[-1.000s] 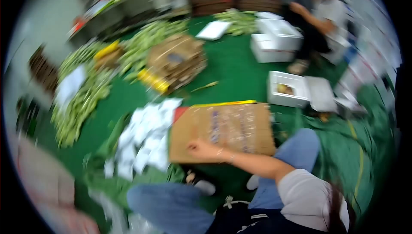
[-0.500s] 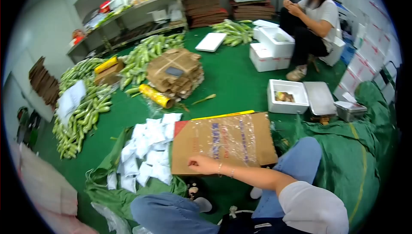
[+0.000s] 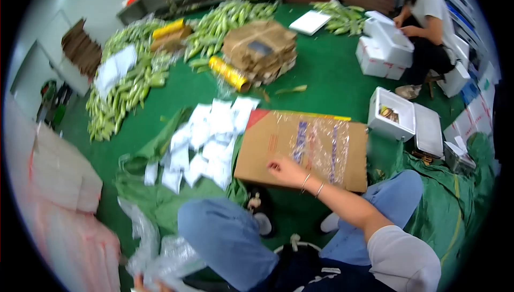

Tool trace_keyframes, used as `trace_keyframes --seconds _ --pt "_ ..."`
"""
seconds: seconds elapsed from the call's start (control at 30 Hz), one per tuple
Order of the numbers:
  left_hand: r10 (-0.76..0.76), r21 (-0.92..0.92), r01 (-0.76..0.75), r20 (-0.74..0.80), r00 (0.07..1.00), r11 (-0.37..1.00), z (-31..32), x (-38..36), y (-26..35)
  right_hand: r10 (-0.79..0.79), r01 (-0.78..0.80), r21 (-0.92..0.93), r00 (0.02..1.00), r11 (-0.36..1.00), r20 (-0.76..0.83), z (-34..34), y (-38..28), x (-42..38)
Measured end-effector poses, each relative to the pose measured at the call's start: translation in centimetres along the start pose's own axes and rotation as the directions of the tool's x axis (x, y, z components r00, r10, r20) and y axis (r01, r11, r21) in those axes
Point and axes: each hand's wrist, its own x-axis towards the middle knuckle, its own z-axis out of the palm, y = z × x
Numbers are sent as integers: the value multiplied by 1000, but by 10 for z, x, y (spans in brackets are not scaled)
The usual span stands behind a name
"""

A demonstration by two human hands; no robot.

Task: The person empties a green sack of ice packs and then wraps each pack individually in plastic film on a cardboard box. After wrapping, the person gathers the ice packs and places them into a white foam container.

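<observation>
My right hand [image 3: 285, 172] is over the near left part of a flat cardboard box [image 3: 316, 147], fingers curled; anything in them is too small to make out. At the bottom left edge, my left hand [image 3: 151, 284] shows only in part and blurred, its fingers closed on a clear plastic bag [image 3: 174, 257]. White packets [image 3: 206, 131] lie heaped on a green sack [image 3: 160, 198] left of the box. The box has printed text and shiny tape, and lies in front of my knees.
Green vegetables [image 3: 120, 99], a yellow roll [image 3: 229, 73] and stacked brown paper [image 3: 262, 48] are on the floor beyond. A seated person [image 3: 433, 24] works at white foam boxes [image 3: 383, 56]. An open foam box [image 3: 392, 114] stands right; wrapped white stacks [image 3: 67, 169] are left.
The view has shifted left and down. My left hand has come into view at the bottom, and the clear plastic is bunched up there. The seated person's hands have lowered to the foam box.
</observation>
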Motion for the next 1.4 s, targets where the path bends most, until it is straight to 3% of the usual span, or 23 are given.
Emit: trace_keyframes --seconds 0.03,0.07,0.13,0.17,0.23,0.3,0.37,0.4,0.47,0.6,0.67,0.77,0.87,0.93,0.97,1.0,1.03,1.07,1.13,1.2,1.27,1.33,1.4 --pt "224 -61 -231 -103 969 971 52 7 -76 81 -81 15 996 997 23 -3 -7 -5" --pt "143 -154 -159 -110 984 975 92 16 -52 82 -82 -28 997 996 8 3 2 -9" --pt "-31 -368 101 192 981 924 171 43 -48 97 -97 -99 995 990 -3 11 15 -17" --pt "-10 -342 122 313 950 932 210 56 -42 92 -91 -162 996 983 2 12 16 -23" --pt "-41 -331 267 556 830 905 293 70 -46 164 -164 8 986 986 9 32 55 -35" --pt "75 -263 117 621 780 958 378 71 -59 204 -198 85 977 976 -67 37 57 -37" --pt "267 -203 -183 559 785 962 468 69 -80 118 -115 28 982 993 -146 43 72 -42" --pt "122 -74 -97 639 760 992 494 77 -72 92 -104 -62 980 993 -178 40 61 -39" --pt "43 28 -78 636 770 997 530 102 -53 85 -106 -142 986 984 -144 41 70 -43" --pt "378 17 -495 624 684 869 602 168 -25 -22 -7 -194 989 981 -147 44 74 -42" --pt "377 62 -545 657 653 836 649 193 -22 -45 10 -238 989 971 -144 44 61 -36" --pt "213 201 -555 776 593 807 694 208 -21 -79 41 -261 987 964 -137 40 72 -31" --pt "165 202 -500 787 595 842 695 213 -23 -62 26 -289 992 957 -114 41 71 -35" --pt "134 137 -531 888 441 836 683 207 -35 -32 1 -279 994 960 -105 38 64 -33" --pt "283 -11 -517 847 451 856 679 189 -55 -58 27 -301 994 953 -94 39 67 -36" --pt "278 -144 -334 874 398 932 663 179 -61 -78 42 -338 992 940 -96 38 70 -38" --pt "395 -336 -208 787 474 919 677 149 -104 -79 35 -313 988 949 -129 38 70 -39" --pt "213 -285 282 942 258 916 636 141 -94 -81 32 -291 984 956 -156 38 68 -41" --pt "302 -385 663 922 242 643 510 139 -5 -53 -2 -258 977 966 -207 40 65 -43" --pt "147 -360 814 932 330 455 482 131 -3 387 -382 -72 919 921 74 29 50 -28" --pt "242 -429 675 902 358 600 435 153 46 173 -158 277 984 948 -31 26 32 -8" --pt "397 -508 523 861 318 684 404 173 105 -10 20 205 999 979 -49 4 -15 17" --pt "552 -511 448 833 46 734 371 178 183 -78 139 252 968 958 -238 -14 -57 29"
